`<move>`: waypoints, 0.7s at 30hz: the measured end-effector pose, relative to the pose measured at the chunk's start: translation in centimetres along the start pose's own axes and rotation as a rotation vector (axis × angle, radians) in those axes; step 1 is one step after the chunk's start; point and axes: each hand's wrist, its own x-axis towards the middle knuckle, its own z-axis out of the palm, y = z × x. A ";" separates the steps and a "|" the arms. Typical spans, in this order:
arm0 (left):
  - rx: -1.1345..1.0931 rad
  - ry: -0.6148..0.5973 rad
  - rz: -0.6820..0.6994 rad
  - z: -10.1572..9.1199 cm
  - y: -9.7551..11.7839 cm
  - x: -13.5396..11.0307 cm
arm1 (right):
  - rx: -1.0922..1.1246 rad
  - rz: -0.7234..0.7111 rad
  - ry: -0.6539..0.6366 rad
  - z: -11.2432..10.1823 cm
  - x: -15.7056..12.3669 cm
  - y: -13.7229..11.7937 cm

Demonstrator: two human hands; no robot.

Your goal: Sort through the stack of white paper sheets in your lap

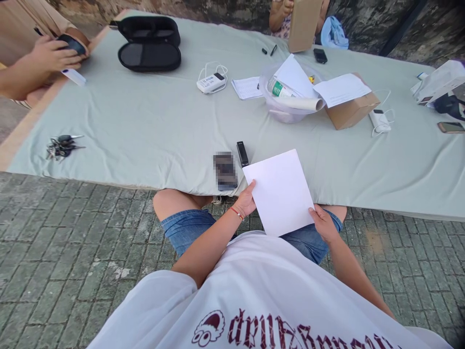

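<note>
A blank white sheet of paper [280, 191] is held flat above my lap, at the near edge of the grey-covered table [152, 126]. My left hand [246, 199] pinches its left edge, thumb on top. My right hand [323, 224] grips its lower right corner. Both hands are closed on the sheet. Just left of the paper, on the table, lie a small black device [242, 153] and a dark phone [225, 170].
On the table: a bunch of keys [61, 145], an open black case [149, 43], a white power bank [211, 82], a plastic bowl [279, 111] with papers and a bottle, a cardboard box [351, 112]. Another person's hands [54, 54] are far left; a third person sits at the back.
</note>
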 end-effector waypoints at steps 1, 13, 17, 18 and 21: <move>0.026 0.024 0.007 0.1 0.0 0.1 | -0.048 0.011 0.042 -0.2 0.7 0.0; 0.278 -0.072 -0.023 2.3 0.0 1.0 | -0.621 -0.798 0.054 5.5 10.5 -17.3; 0.291 -0.080 -0.018 2.1 -0.2 1.1 | -0.934 -0.688 -0.295 8.5 11.3 -19.4; 0.291 -0.084 -0.015 2.0 -0.2 1.1 | -0.975 -0.674 -0.313 8.9 11.3 -19.5; 0.288 -0.101 -0.005 1.6 -0.4 1.2 | -1.052 -0.681 -0.297 9.6 11.1 -19.8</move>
